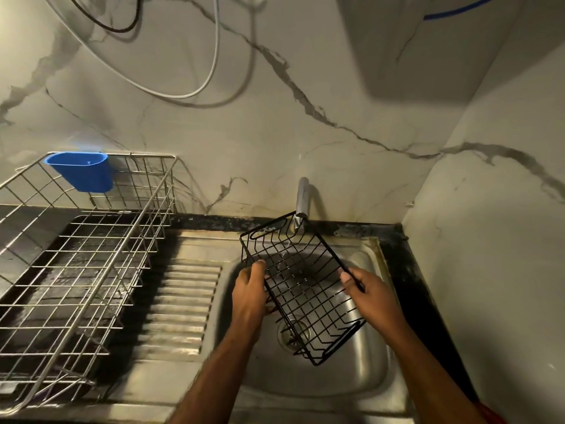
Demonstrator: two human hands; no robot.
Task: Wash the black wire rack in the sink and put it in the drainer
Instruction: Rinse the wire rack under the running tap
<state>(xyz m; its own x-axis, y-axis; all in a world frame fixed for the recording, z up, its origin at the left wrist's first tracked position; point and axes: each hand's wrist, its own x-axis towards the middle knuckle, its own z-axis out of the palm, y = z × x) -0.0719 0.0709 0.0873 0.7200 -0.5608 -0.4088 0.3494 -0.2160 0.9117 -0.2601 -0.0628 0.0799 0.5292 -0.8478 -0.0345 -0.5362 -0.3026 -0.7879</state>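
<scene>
Both hands [308,289] on black wire rack [301,286]

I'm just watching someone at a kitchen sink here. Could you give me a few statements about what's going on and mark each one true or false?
1. Both hands hold the black wire rack. True: the left hand grips its left side, the right hand its right rim.
2. The rack already sits in the drainer. False: it is held over the sink, under the tap.
3. A blue cup hangs on the drainer's back rim. True.
4. The drainer stands to the right of the sink. False: it stands to the left.
5. The rack is held tilted. True.
</scene>
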